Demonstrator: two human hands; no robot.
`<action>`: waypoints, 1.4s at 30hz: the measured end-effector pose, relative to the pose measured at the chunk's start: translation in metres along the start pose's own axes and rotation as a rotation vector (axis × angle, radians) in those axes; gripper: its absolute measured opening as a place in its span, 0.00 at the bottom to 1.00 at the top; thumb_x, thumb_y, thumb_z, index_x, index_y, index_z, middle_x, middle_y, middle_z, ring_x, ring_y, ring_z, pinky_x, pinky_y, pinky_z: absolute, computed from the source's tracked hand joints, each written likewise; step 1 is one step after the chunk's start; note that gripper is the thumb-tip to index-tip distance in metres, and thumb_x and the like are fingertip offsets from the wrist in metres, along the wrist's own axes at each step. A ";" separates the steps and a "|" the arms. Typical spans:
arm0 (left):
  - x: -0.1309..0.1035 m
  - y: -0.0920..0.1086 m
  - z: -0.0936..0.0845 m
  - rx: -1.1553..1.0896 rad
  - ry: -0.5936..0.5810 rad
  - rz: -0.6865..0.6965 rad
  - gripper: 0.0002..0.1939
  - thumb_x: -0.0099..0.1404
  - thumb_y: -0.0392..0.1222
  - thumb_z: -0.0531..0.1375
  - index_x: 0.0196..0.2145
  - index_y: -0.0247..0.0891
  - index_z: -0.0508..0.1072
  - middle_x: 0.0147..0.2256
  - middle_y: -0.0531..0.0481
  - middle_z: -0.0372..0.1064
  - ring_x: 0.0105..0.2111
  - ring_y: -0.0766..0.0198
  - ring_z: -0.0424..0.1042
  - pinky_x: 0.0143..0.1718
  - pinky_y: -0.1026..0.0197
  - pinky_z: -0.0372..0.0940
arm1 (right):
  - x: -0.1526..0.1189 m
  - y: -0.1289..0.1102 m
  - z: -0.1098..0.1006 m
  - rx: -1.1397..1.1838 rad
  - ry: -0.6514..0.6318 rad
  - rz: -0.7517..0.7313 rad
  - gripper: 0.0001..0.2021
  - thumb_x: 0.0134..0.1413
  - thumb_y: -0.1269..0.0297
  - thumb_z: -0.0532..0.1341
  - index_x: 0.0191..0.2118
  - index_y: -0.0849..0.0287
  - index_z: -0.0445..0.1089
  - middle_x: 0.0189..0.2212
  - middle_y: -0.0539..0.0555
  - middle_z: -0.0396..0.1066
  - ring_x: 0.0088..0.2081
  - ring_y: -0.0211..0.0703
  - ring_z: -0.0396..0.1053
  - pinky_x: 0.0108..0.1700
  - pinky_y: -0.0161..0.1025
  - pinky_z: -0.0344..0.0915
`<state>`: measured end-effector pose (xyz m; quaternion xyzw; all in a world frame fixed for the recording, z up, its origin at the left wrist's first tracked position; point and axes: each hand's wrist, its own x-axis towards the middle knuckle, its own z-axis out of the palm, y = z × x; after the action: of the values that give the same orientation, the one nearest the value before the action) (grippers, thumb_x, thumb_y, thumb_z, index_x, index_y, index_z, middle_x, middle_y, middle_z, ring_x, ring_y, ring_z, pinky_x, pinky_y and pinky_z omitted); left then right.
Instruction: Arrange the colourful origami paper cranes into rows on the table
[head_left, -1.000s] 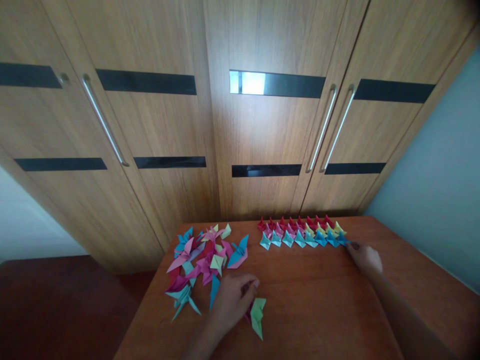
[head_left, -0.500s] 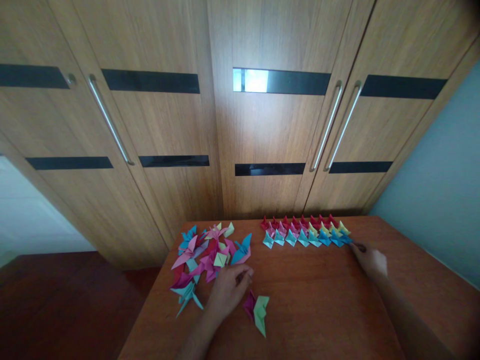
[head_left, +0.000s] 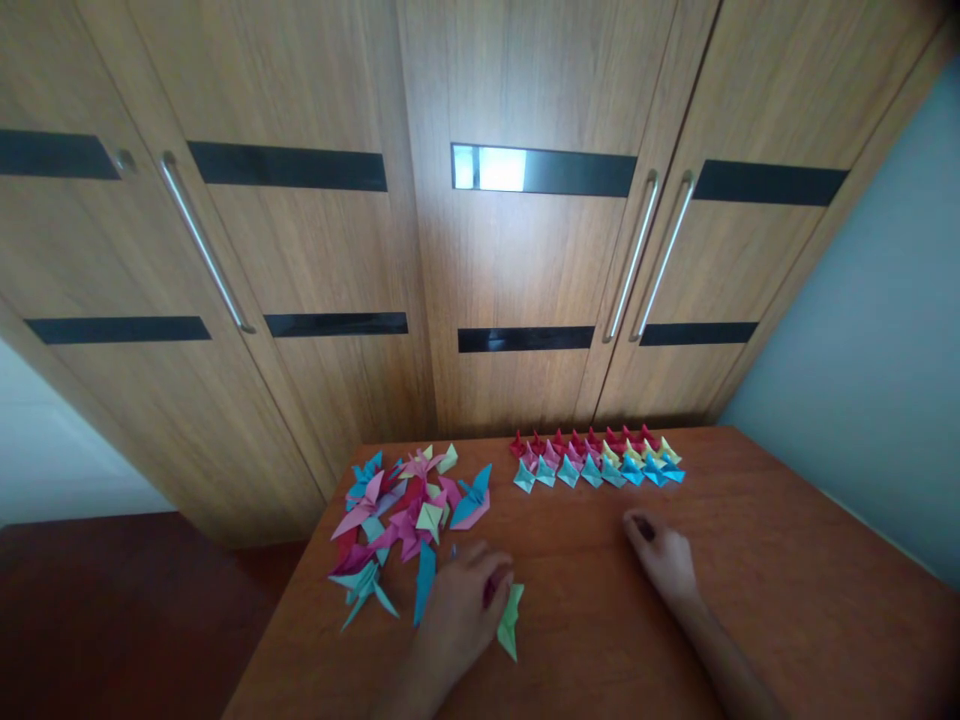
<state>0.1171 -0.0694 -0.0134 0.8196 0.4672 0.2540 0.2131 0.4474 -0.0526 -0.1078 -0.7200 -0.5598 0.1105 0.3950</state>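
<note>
My left hand [head_left: 466, 595] is over the front middle of the table, its fingers closed around a dark magenta paper crane [head_left: 491, 588], mostly hidden by them. A light green paper crane [head_left: 510, 622] lies just right of these fingers. On the other side, a blue folded paper piece [head_left: 424, 583] is partly covered by the hand. Past it spreads a loose heap of paper cranes [head_left: 409, 520] in pink, blue, red and pale green. My right hand [head_left: 664, 555] hovers or rests at the right, fingers curled, nothing visible in them. Beyond it stand close rows of folded paper cranes [head_left: 591, 470].
The brown wooden table [head_left: 585, 620] backs onto a wooden wardrobe [head_left: 517, 260] with long metal handles [head_left: 630, 255] and black strips. A pale blue wall [head_left: 847, 330] rises at the right. Dark red floor [head_left: 112, 610] shows at the left.
My right hand has come away from the blue crane at the end of the front row, toward me and left. My left hand has moved nearer and closed on the magenta crane.
</note>
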 end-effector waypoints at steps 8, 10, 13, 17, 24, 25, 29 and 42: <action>-0.043 0.002 0.013 0.274 -0.005 0.180 0.26 0.57 0.32 0.58 0.53 0.47 0.65 0.49 0.47 0.66 0.48 0.53 0.65 0.50 0.49 0.61 | -0.015 -0.070 0.046 0.133 -0.111 -0.206 0.12 0.53 0.59 0.53 0.30 0.56 0.72 0.24 0.51 0.74 0.25 0.43 0.71 0.29 0.37 0.67; -0.045 -0.004 0.014 0.316 -0.020 0.178 0.26 0.57 0.32 0.57 0.54 0.46 0.64 0.50 0.47 0.66 0.49 0.53 0.64 0.51 0.49 0.61 | -0.012 -0.082 0.055 0.145 -0.125 -0.223 0.12 0.53 0.61 0.53 0.29 0.56 0.72 0.23 0.50 0.74 0.25 0.42 0.70 0.29 0.37 0.66; -0.043 -0.010 0.014 0.354 -0.014 0.153 0.24 0.58 0.32 0.56 0.52 0.45 0.66 0.49 0.48 0.67 0.48 0.53 0.65 0.52 0.49 0.60 | -0.010 -0.091 0.063 0.148 -0.139 -0.234 0.11 0.52 0.63 0.53 0.28 0.56 0.72 0.22 0.50 0.73 0.24 0.41 0.70 0.28 0.36 0.66; -0.038 -0.015 0.009 0.401 0.008 0.122 0.20 0.60 0.31 0.55 0.50 0.45 0.68 0.48 0.48 0.68 0.48 0.54 0.66 0.51 0.48 0.60 | -0.010 -0.092 0.064 0.173 -0.150 -0.240 0.10 0.52 0.64 0.53 0.28 0.56 0.71 0.23 0.50 0.73 0.26 0.41 0.70 0.30 0.36 0.66; -0.029 -0.025 0.001 0.459 0.028 0.039 0.16 0.60 0.33 0.55 0.46 0.43 0.71 0.48 0.46 0.68 0.49 0.53 0.66 0.52 0.45 0.58 | -0.014 -0.093 0.058 0.167 -0.167 -0.248 0.10 0.53 0.66 0.52 0.29 0.57 0.71 0.24 0.50 0.73 0.27 0.42 0.70 0.31 0.37 0.65; -0.029 -0.027 0.001 0.461 0.032 0.036 0.16 0.60 0.33 0.55 0.46 0.42 0.71 0.49 0.46 0.68 0.49 0.53 0.66 0.52 0.45 0.58 | -0.014 -0.093 0.058 0.164 -0.170 -0.252 0.10 0.53 0.66 0.52 0.29 0.57 0.71 0.24 0.50 0.73 0.27 0.42 0.70 0.31 0.37 0.65; -0.031 -0.034 -0.002 0.415 0.057 0.087 0.17 0.62 0.32 0.53 0.48 0.44 0.70 0.49 0.47 0.69 0.48 0.55 0.67 0.52 0.48 0.60 | -0.014 -0.093 0.059 0.153 -0.184 -0.268 0.10 0.52 0.67 0.52 0.30 0.57 0.70 0.27 0.51 0.73 0.28 0.42 0.70 0.33 0.36 0.65; -0.042 -0.057 -0.020 0.446 0.173 -0.056 0.12 0.64 0.42 0.54 0.44 0.42 0.71 0.44 0.46 0.68 0.44 0.56 0.69 0.45 0.55 0.66 | -0.014 -0.089 0.061 0.108 -0.231 -0.203 0.10 0.52 0.64 0.52 0.30 0.56 0.70 0.28 0.53 0.73 0.30 0.43 0.69 0.36 0.37 0.63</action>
<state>0.0489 -0.0772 -0.0406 0.8083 0.5507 0.2081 -0.0070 0.3417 -0.0324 -0.0907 -0.6199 -0.6648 0.1818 0.3752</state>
